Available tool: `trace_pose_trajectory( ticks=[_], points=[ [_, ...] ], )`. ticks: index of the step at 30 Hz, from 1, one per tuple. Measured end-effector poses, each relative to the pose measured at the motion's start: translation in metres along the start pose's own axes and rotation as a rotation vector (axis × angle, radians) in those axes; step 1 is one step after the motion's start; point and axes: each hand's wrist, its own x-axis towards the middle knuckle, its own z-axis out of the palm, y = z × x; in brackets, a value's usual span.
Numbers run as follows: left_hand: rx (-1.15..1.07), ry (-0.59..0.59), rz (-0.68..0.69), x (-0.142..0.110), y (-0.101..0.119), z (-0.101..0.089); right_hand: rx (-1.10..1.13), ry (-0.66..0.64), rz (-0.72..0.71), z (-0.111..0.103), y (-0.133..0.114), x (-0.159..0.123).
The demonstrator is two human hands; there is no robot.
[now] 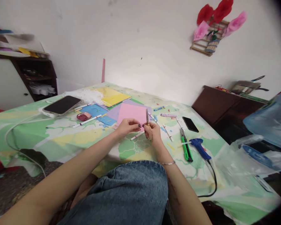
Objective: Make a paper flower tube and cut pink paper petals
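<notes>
A pair of scissors (147, 117) with gold-coloured handles is held in my right hand (154, 132), the blades pointing up and away from me. The right thumb and finger are also pinched near the left fingertips, at a tiny purplish bit. My left hand (128, 126) is closed in a pinch just beside it; what it holds is too small to make out. Both hands are over the near edge of a pink paper sheet (131, 114). Just below them lies a white stick with dark bands (137, 136).
Right of my hands lie a green utility knife (186, 147), a blue glue gun (201, 149) with its cord and a black phone (190, 124). To the left are a larger phone (62, 105), white string (89, 96) and a yellow sheet (113, 96). Paper scraps dot the tablecloth (84, 147).
</notes>
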Motion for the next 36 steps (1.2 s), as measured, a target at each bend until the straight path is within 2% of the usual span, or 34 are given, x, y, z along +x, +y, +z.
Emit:
trace_pose_trajectory(
  ticks=[9, 19, 25, 29, 33, 36],
  points=[
    [0.013, 0.040, -0.005, 0.001, -0.002, -0.001, -0.026, -0.073, -0.005, 0.000, -0.001, -0.001],
    [0.032, 0.045, -0.005, -0.001, 0.000, 0.000, -0.034, -0.068, 0.002, 0.001, -0.002, -0.002],
    [-0.025, 0.109, 0.007, 0.003, 0.002, -0.008, -0.076, -0.049, 0.016, -0.003, 0.000, -0.002],
    [-0.084, 0.169, 0.042, 0.003, 0.003, -0.014, -0.228, -0.093, -0.075, -0.009, 0.003, -0.005],
    [-0.113, 0.186, 0.054, 0.000, 0.004, -0.017, -0.520, -0.085, -0.235, -0.016, 0.006, -0.011],
    [-0.107, 0.175, 0.040, -0.002, 0.005, -0.017, -0.720, -0.129, -0.314, -0.022, 0.007, -0.017]
  ],
)
